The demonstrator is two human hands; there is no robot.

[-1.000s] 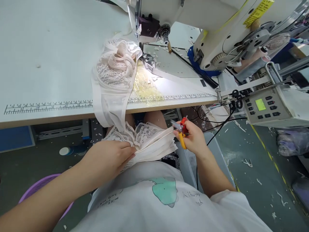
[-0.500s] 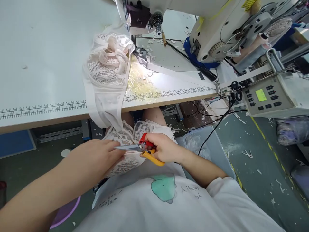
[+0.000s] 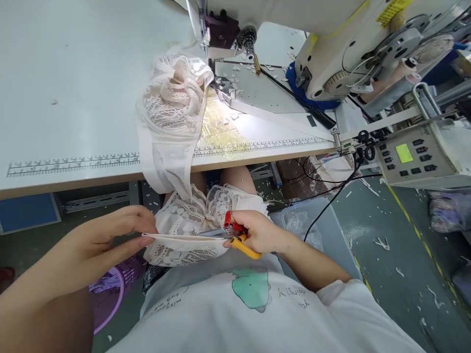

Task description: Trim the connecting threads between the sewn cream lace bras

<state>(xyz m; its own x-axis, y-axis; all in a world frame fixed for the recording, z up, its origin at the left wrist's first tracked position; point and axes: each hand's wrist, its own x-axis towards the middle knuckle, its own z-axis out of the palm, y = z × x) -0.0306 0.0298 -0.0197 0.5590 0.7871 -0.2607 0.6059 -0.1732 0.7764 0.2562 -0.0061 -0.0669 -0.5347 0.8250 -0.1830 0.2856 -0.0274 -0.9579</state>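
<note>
On my lap lies a white lace bra (image 3: 180,215). My left hand (image 3: 128,233) pinches the end of its white band (image 3: 176,239) between thumb and fingers and holds that edge stretched out to the left. My right hand (image 3: 257,233) grips a pair of scissors (image 3: 241,247) with one red and one yellow handle. Their blades point left along the lace, partly behind the band, so I cannot tell whether they touch the cloth. More white lace bras (image 3: 165,142) are heaped on the table edge, with a strap hanging toward my lap.
A sewing machine (image 3: 327,54) stands on the table at the right, with a control box (image 3: 415,154) beside it. A ruler strip (image 3: 91,163) runs along the table's front edge. Below are a clear plastic bin (image 3: 333,230) and a purple basket (image 3: 119,294).
My left hand has moved left and now holds the band's end stretched out. The scissors have shifted slightly right and down. The whole view has moved a little.
</note>
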